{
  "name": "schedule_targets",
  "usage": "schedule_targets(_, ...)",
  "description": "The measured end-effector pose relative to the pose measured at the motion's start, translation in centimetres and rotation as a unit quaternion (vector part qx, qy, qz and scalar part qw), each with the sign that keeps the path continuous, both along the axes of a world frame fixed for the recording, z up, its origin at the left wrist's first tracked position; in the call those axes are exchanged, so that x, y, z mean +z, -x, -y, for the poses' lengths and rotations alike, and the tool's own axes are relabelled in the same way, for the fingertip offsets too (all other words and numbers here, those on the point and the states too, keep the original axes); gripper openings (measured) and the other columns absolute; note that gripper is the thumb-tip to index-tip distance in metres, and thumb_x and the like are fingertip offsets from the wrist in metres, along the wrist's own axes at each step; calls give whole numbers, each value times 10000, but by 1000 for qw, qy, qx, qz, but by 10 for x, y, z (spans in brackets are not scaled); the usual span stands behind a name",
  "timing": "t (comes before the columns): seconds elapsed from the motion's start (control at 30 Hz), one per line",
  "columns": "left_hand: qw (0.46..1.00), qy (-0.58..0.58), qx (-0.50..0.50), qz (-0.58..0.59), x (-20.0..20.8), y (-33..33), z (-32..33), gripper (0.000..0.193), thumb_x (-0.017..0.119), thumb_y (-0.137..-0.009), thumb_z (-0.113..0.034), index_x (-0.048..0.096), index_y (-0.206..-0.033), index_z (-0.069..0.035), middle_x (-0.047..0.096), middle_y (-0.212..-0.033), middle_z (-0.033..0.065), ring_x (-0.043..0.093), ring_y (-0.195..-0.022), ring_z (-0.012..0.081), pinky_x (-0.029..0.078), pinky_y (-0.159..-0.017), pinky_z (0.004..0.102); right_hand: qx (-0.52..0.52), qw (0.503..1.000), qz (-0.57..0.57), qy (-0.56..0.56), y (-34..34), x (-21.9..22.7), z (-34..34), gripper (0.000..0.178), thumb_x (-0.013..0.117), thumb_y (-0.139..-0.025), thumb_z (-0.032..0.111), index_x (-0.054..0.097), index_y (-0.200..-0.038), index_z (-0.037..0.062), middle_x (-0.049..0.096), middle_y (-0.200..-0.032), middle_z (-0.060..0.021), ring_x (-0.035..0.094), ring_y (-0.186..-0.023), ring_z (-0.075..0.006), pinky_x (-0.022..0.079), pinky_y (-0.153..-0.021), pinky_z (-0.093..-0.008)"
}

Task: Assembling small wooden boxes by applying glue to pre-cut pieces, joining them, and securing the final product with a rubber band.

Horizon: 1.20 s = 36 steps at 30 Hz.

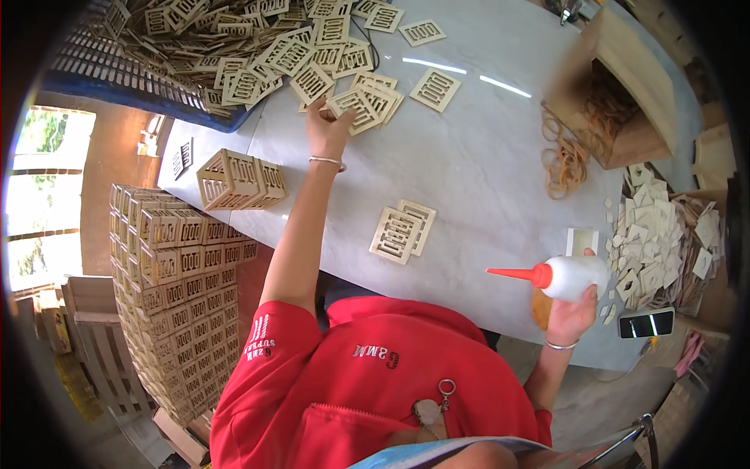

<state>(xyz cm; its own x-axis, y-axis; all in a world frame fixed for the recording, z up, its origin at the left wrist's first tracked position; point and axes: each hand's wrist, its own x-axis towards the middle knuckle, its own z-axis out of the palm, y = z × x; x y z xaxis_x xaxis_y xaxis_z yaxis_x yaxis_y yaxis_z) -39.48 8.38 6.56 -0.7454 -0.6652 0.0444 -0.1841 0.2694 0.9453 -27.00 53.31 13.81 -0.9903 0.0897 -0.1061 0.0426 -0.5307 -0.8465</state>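
Note:
My left hand [326, 134] reaches over the table to a loose pile of pale slotted wooden panels. Its thumb and fingers close on the near corner of one panel [362, 114], with more panels stacked beneath it. In my right hand [573, 316] is a white squeeze bottle [574, 279] with a red cap and a long red nozzle pointing left. Two overlapping slotted panels [396, 234] lie on the table between my hands. Left of my left forearm stands an assembled slotted wooden box [241, 181].
A blue plastic basket [148, 98] heaped with panels is at the far left. Stacked slotted boxes [176, 305] rise beside the table. At the right are a wooden box [648, 117] of rubber bands [564, 168], small wooden pieces [652, 234] and a phone [646, 323].

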Motion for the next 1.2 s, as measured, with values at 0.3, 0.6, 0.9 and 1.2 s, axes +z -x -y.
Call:
schedule_targets(0.3, 968, -177, -175, 38, 88, -103, -93, 227, 663, -822, -158, 606, -717, 36, 546, -600, -2, 425, -544, 54, 354, -487, 234, -73, 993, -38, -80, 12, 36, 41, 723, 676, -787, 284, 347, -1327, -67, 498, -1200, -159, 531, -1084, -287, 432, -951, -417)
schedule_targets(0.6, 945, -44, -317, 66, 112, -146, -128, 235, 658, -804, -106, 532, -654, 24, 465, -518, 32, 403, -479, 68, 351, -443, 262, -7, 984, -87, -153, 20, 57, 76, 713, 706, -767, 253, 375, -1301, -82, 515, -1153, -154, 542, -1064, -267, 438, -936, -389)
schedule_targets(0.9, 944, -66, -320, 53, 114, -154, -131, 230, 661, -801, -80, 516, -652, 20, 456, -520, 29, 409, -488, 56, 357, -444, 253, -10, 979, -88, -186, 16, 59, 70, 666, 697, -793, 227, 384, -1292, -85, 524, -1137, -152, 549, -1048, -263, 436, -932, -383)
schedule_targets(1.2, 932, -134, -329, 66, 119, -156, -127, 210, 649, -835, -88, 553, -683, 20, 491, -550, -12, 404, -525, 24, 350, -460, 219, -48, 977, -83, -192, 14, 60, 50, 607, 708, -792, 208, 425, -1246, -79, 538, -1106, -149, 552, -1003, -231, 439, -902, -348)
